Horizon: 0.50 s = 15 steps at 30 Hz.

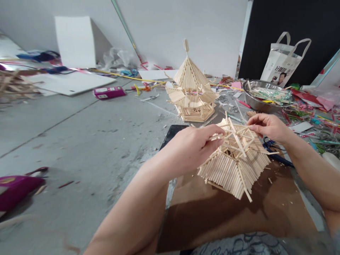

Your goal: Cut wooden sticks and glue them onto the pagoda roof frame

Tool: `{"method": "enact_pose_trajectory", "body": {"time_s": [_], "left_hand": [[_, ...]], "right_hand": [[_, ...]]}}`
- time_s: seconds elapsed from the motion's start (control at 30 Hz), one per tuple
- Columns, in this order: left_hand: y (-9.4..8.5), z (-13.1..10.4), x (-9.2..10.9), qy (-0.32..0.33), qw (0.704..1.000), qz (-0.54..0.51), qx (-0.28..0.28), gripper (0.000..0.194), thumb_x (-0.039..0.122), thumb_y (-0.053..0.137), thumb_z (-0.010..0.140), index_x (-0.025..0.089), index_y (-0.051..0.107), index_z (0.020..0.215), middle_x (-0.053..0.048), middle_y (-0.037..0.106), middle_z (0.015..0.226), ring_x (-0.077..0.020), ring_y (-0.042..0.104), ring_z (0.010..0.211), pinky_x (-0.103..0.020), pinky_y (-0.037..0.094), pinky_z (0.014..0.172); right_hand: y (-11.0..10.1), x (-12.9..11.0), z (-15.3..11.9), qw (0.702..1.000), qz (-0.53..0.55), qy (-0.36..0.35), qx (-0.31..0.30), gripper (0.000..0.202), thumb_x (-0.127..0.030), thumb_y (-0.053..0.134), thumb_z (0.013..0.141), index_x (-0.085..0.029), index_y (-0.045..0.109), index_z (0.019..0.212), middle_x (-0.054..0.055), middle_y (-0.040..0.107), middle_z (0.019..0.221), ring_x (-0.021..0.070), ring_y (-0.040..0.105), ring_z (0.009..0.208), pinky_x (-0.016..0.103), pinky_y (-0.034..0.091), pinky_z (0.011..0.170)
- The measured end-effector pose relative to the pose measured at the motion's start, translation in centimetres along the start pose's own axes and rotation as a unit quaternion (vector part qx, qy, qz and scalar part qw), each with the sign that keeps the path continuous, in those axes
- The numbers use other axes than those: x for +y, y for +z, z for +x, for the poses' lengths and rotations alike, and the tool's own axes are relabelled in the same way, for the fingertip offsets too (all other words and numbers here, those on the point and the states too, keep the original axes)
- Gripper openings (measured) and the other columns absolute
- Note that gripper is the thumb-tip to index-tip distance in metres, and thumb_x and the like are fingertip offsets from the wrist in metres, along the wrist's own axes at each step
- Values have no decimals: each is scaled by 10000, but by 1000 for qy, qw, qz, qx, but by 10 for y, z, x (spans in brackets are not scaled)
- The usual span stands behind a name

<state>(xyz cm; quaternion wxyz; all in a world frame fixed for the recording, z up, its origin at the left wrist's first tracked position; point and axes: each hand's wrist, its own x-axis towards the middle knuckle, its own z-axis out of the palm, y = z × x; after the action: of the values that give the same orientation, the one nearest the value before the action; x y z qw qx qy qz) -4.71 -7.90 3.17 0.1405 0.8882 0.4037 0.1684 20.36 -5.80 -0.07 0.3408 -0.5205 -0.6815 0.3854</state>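
A pagoda-like roof model (225,170) made of thin wooden sticks sits on a brown board (212,212) in front of me. Several loose-looking sticks cross over its top frame. At the left of this frame my left hand (198,141) pinches a short wooden stick (216,136) between thumb and fingers. My right hand (268,127) is closed at the far right corner of the frame, thumb and forefinger on the end of another wooden stick (243,129). Its curled fingers are partly hidden. Behind the roof stands a taller stick pagoda (190,76) with a pointed top.
A black phone-like slab (174,132) lies beside my left wrist. Dark blue-handled pliers or scissors (281,159) lie under my right forearm. A metal bowl (261,104) of sticks, a white bag (278,63), a purple box (109,92) and scattered scraps surround the work.
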Motion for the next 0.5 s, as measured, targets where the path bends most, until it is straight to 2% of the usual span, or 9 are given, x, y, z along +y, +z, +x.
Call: {"method": "enact_pose_trajectory", "body": {"time_s": [0.33, 0.5], "left_hand": [[1, -1, 0, 12, 1000, -4, 4, 302, 306, 382, 830, 158, 601, 974, -2, 616, 610, -76, 456, 470, -189, 327, 483], [-1, -1, 0, 1, 1000, -10, 6, 301, 312, 388, 830, 152, 609, 958, 6, 580, 566, -75, 436, 458, -193, 312, 484]], "right_hand": [[1, 3, 2, 1000, -1, -15, -1, 210, -356, 630, 712, -163, 602, 790, -34, 514, 577, 51, 428, 438, 203, 354, 405], [-3, -3, -1, 1000, -5, -12, 28, 196, -354, 652, 692, -176, 597, 752, -35, 500, 570, 54, 424, 438, 206, 356, 392]]}}
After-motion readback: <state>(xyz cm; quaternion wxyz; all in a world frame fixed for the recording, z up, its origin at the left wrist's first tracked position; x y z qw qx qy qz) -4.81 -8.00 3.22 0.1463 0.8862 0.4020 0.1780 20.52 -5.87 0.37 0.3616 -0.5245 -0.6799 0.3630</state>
